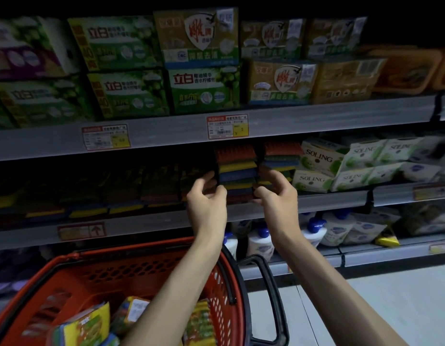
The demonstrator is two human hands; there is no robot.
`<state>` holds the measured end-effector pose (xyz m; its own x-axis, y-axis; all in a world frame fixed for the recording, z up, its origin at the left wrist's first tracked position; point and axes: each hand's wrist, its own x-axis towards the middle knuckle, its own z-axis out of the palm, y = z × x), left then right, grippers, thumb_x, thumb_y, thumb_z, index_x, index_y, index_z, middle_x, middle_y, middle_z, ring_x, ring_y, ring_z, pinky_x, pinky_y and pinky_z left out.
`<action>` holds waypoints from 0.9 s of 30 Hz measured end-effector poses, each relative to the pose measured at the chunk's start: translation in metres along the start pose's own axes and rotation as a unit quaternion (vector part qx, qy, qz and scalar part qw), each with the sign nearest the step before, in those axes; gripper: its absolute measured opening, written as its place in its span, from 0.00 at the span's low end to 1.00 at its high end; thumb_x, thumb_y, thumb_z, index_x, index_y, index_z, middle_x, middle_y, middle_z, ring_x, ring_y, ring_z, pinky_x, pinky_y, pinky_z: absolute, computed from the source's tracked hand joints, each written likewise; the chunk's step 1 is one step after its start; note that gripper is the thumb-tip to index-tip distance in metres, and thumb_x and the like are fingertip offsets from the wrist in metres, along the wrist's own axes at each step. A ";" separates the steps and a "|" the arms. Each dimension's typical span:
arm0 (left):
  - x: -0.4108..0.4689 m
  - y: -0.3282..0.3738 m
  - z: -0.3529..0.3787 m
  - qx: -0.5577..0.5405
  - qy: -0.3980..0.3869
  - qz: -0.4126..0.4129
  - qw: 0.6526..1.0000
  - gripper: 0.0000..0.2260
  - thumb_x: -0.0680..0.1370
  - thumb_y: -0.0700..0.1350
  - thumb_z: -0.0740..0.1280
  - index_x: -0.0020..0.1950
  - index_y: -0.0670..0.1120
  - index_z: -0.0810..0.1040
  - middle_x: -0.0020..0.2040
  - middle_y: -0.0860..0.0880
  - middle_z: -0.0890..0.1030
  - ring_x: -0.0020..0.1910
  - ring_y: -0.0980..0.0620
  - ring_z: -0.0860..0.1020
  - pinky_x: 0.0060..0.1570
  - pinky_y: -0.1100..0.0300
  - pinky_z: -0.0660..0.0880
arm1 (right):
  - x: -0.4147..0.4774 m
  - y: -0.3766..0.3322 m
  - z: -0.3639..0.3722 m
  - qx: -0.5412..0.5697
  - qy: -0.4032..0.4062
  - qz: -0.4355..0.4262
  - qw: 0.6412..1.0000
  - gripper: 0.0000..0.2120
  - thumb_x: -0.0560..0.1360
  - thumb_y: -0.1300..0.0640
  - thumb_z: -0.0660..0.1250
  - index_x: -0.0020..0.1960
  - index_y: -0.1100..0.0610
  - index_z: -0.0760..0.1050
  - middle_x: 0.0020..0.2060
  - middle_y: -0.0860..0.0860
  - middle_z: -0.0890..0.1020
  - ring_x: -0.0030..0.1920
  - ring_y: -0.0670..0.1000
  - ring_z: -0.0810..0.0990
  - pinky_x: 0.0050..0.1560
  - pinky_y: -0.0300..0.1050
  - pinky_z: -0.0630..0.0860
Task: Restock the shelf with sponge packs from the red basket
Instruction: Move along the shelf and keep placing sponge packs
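Landmark: the price tag [227, 127] on the rail of the upper shelf; every place below is given from it.
Sponge pack [237, 171]: directly below the price tag, upright at the front of the middle shelf [328, 199], its lower edge at the shelf's lip.
Left hand [207, 196]: below the tag and slightly left, fingers and thumb curled onto the pack's left edge.
Right hand [277, 193]: below the tag and to the right, pinching the pack's right lower edge; the two hands are apart with the pack between them.
Neighbour pack [281, 156]: below and right of the tag, just beside the held one, partly hidden by the right hand's fingers.
Red basket [66, 260]: well below the tag and to the left, with more basket packs [89, 323] inside.
Risk, tipping: the pack looks to sit near the lip, so letting go before it is pushed back could tip it forward off the shelf.
Risk, knock: the right fingers lie close to the neighbour pack and could drag it out of line.
Risk, misjudging: the shelf is dim, so depth behind the pack is hard to read.
Look: stacked sponges in red, green, yellow and blue bands, with a ridged red top; the wrapping cannot be made out.
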<state>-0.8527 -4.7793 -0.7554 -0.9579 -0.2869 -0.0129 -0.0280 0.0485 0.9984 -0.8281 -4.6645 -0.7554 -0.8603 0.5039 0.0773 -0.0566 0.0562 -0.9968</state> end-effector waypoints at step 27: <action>0.004 0.001 0.027 -0.159 0.044 -0.175 0.971 0.07 0.80 0.39 0.70 0.42 0.42 0.78 0.37 0.48 0.85 0.31 0.55 0.83 0.27 0.63 0.72 | 0.035 0.019 0.026 0.108 0.107 0.206 0.967 0.11 0.72 0.53 0.72 0.41 0.59 0.75 0.35 0.57 0.73 0.38 0.54 0.69 0.40 0.51 0.67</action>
<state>-0.8639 -4.7546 -0.7557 -0.8770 -0.3147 -0.3631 -0.2439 -0.3597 0.9006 -0.8724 -4.6682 -0.7725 -0.7093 0.6134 -0.3474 0.1438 -0.3565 -0.9232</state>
